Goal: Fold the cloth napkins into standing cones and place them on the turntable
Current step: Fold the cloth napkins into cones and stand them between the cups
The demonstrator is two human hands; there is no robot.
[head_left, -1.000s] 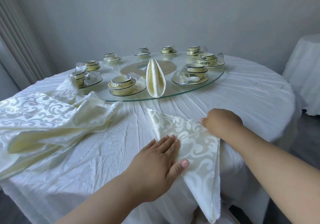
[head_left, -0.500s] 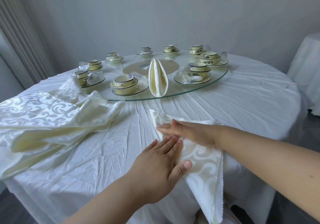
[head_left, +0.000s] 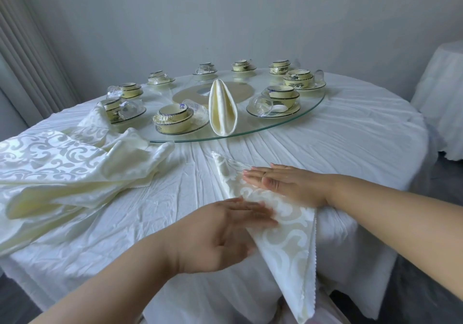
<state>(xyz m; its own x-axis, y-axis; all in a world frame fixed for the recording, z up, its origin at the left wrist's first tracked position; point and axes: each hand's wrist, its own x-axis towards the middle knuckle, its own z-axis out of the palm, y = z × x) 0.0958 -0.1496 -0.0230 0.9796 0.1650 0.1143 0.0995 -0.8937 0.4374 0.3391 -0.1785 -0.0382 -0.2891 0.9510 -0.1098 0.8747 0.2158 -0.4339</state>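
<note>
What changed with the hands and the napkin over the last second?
The right hand opened from a curled grip at the napkin's right edge and swept left, now flat across its upper part. The left hand stayed flat on the napkin's left side. The folded cone on the turntable and the napkin pile stayed put.

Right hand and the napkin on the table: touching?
Touching. The head view shows the right hand lying flat, fingers straight, on the folded napkin, with no gap.

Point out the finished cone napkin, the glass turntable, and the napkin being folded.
Standing cream cloth cone napkin (head_left: 222, 109), head view, mid front.
Round glass turntable (head_left: 316, 103), head view, bare right rim.
Flat patterned cream napkin (head_left: 288, 243), head view, hanging part.
</note>
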